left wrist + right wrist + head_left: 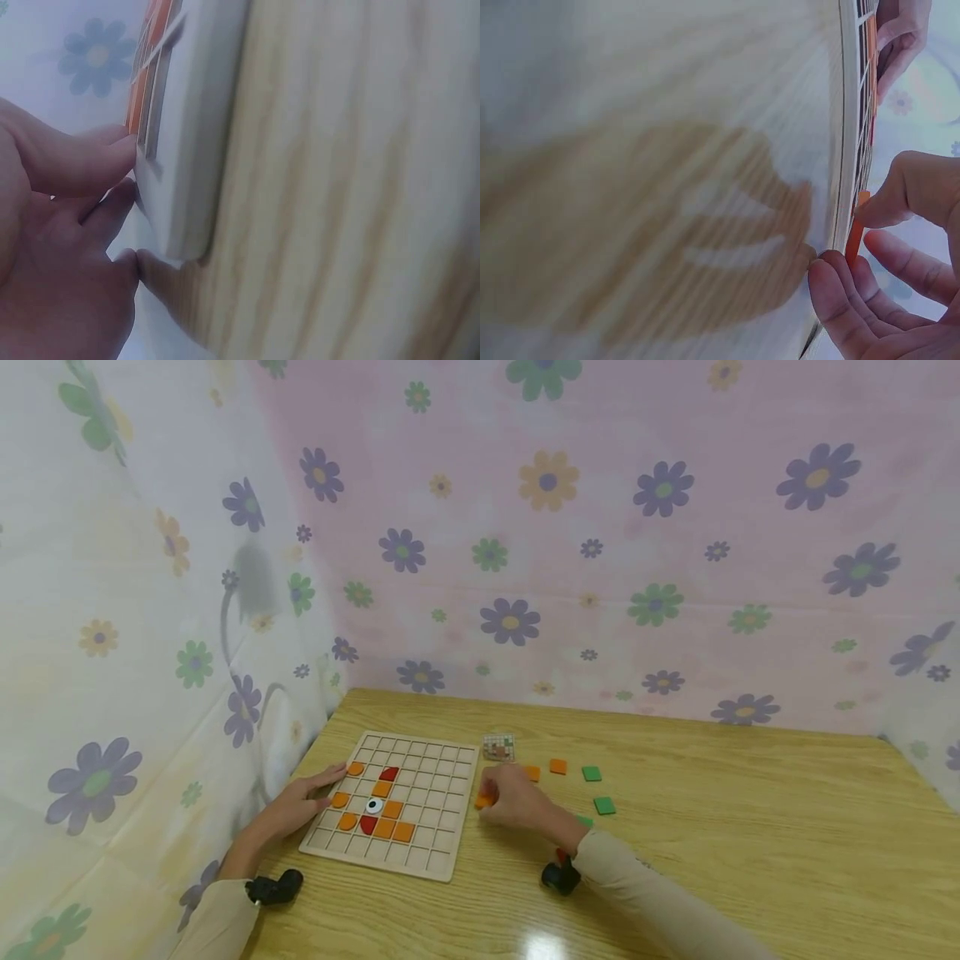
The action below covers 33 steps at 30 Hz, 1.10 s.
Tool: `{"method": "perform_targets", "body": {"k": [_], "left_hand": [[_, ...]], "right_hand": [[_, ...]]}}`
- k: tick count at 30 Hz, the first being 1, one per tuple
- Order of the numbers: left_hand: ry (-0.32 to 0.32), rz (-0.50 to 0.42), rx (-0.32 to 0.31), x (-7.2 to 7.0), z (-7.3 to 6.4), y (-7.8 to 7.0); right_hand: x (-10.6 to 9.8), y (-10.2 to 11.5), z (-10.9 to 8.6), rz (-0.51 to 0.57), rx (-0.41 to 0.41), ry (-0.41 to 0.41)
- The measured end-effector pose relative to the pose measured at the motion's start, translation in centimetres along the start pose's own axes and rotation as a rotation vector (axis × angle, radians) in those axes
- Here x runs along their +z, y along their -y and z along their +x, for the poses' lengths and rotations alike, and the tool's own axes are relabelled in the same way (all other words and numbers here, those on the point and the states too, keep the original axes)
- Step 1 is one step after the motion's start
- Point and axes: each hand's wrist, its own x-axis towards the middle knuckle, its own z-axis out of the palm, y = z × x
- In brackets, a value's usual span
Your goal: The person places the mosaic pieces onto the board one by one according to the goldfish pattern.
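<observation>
Apparent tile-laying: right hand [517, 795] pinches orange tile [483, 803] beside board [438, 797]; left hand [295, 807], fingers extended, touches board; alignment seems needed.

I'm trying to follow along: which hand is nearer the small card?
Right. The right hand is close in front of the card; the left hand is at the board's left edge.

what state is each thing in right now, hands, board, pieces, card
Board: flat on the table, partly filled
Left hand: touching the board's left edge
Right hand: pinching an orange square
Loose orange squares: lying beyond the right hand
Green squares: loose, one partly hidden
Eye piece: on the board
Red pieces: on the board
Card: lying beside the board
</observation>
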Motion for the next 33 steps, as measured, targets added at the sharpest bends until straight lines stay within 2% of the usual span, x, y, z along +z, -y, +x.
{"method": "perform_targets", "body": {"k": [5, 17, 23, 29, 33], "left_hand": [[-0.003, 0.006, 0.005, 0.0, 0.1, 0.0], [0.003, -0.003, 0.012, 0.0, 0.0, 0.0], [0.0, 0.003, 0.011, 0.0, -0.1, 0.2], [-0.003, 0.011, 0.02, 0.0, -0.1, 0.1], [-0.003, 0.004, 0.017, 0.0, 0.0, 0.2]], "right_hand": [[0.7, 1.0, 0.5, -0.02, -0.054, 0.004], [2.7, 3.6, 2.5, -0.009, -0.116, 0.04], [3.8, 4.7, 3.8, 0.029, -0.077, 0.104], [4.9, 5.2, 4.8, 0.06, -0.083, 0.126], [5.6, 5.0, 5.1, 0.089, -0.057, 0.139]]}}
